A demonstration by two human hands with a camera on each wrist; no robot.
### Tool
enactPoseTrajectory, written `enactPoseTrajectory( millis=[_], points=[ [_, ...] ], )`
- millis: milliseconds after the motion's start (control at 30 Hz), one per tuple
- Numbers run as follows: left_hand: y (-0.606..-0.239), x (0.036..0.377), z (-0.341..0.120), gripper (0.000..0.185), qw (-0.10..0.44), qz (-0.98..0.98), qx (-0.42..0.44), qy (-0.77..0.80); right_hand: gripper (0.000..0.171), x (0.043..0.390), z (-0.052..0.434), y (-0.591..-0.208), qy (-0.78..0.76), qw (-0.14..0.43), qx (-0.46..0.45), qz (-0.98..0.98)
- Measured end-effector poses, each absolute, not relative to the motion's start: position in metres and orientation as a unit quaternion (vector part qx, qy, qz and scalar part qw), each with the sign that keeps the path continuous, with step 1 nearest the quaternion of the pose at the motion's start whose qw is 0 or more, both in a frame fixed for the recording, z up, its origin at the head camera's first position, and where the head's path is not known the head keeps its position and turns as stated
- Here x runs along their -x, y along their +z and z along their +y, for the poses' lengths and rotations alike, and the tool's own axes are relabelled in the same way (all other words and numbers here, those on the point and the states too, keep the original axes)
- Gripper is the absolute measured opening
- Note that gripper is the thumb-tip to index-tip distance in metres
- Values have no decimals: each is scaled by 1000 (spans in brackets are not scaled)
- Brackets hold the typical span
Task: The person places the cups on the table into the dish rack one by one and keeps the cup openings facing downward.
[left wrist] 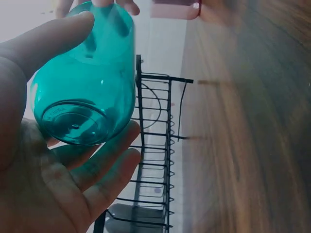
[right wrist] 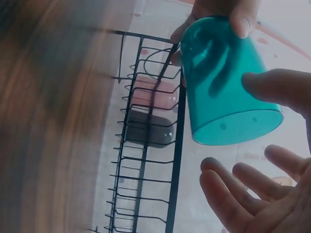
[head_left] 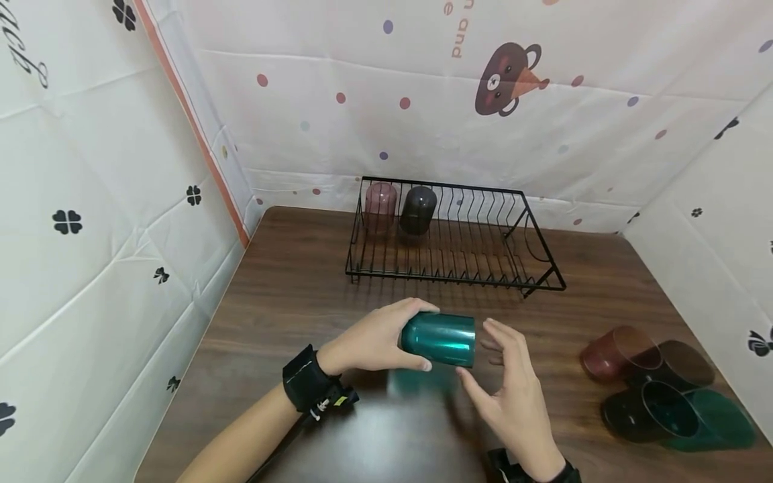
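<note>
"What's in the left hand [head_left: 376, 337]?"

"A see-through teal tumbler [head_left: 443, 340]. The thumb goes along one side of it and the fingers curl round the other, near the base."

"Standing up?"

"No, on its side, held above the bench [head_left: 284, 288]. Its mouth points toward the right hand [head_left: 514, 392], and the left wrist view shows raised lettering on its base."

"And the right hand, is it gripping too?"

"No, its fingers are spread, just beside the tumbler's mouth. I can't tell whether the thumb touches the side."

"Anything behind them?"

"A black wire dish rack [head_left: 455, 280] sits on the bench, near the wall cloth [head_left: 290, 114]. At its left end a pink cup [head_left: 380, 203] and a dark grey cup [head_left: 419, 209] stand side by side, rounded bases up."

"What's over on the right?"

"Four more cups, close together on the bench, beyond the right hand: a red cup [head_left: 600, 357] and a brownish cup [head_left: 688, 365] farther back, then a near-black cup [head_left: 628, 417] and a green cup [head_left: 725, 422] nearer the person."

"And that black strap [head_left: 304, 382]?"

"It's wrapped round the left wrist."
</note>
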State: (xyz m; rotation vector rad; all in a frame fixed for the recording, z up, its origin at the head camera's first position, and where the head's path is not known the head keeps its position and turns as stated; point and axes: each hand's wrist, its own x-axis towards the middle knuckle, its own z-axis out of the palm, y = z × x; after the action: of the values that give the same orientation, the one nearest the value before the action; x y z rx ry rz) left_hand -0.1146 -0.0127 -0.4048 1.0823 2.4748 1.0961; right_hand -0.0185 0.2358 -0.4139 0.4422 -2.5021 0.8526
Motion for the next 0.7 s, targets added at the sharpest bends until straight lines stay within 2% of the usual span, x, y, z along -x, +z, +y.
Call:
enactPoseTrajectory(
  millis=[100,367,700],
  points=[
    [-401,114,-14,84,110,842,-374,373,99,21,234,-412,310,225,-178,-906],
    [-393,111,-17,84,99,847,-380,357,87,24,229,-413,302,185,-199,-914],
    [-386,109,-16,82,70,828,-396,390,93,29,223,-424,313,153,-177,-921]
  ],
)
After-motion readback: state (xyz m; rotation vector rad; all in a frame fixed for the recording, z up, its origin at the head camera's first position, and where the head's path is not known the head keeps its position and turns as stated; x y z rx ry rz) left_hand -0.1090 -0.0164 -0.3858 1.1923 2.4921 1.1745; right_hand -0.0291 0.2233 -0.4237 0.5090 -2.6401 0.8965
